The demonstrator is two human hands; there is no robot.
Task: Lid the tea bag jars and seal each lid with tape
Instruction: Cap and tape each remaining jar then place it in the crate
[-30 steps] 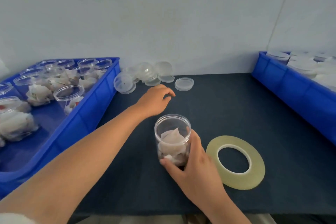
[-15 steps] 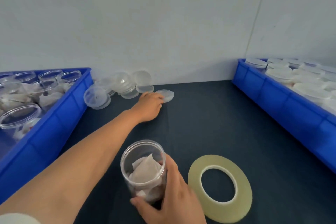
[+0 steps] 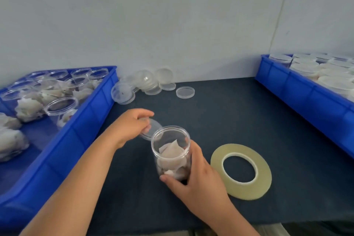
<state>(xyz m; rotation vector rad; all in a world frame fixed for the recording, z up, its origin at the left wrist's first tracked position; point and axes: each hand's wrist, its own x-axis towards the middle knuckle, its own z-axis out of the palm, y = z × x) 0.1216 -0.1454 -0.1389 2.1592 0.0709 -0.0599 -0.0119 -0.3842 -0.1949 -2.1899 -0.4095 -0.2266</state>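
Since the frame half a second earlier, we see that the left hand (image 3: 130, 126) has drawn back from the loose lids (image 3: 151, 84) by the wall. It now sits just beside the jar (image 3: 171, 151), carrying a clear lid (image 3: 153, 127). Its fingers and thumb are curled round the lid's edge. The lid is tilted, its near edge at the jar's far-left rim; we cannot tell whether the two touch. The jar stands upright on the dark mat (image 3: 229, 120), mouth uncovered, with pale tea bags inside. The right hand (image 3: 199, 178) grips the jar low on its right side, thumb across the front near the base and fingers wrapped behind. Just right of this hand the tape roll (image 3: 264, 176) lies flat on the mat, apart from the jar. A single lid (image 3: 185, 92) lies alone beside the loose lids. The left blue bin (image 3: 76, 140) holds unlidded jars (image 3: 61, 107) of tea bags; the right blue bin (image 3: 306, 97) holds lidded jars (image 3: 304, 67).
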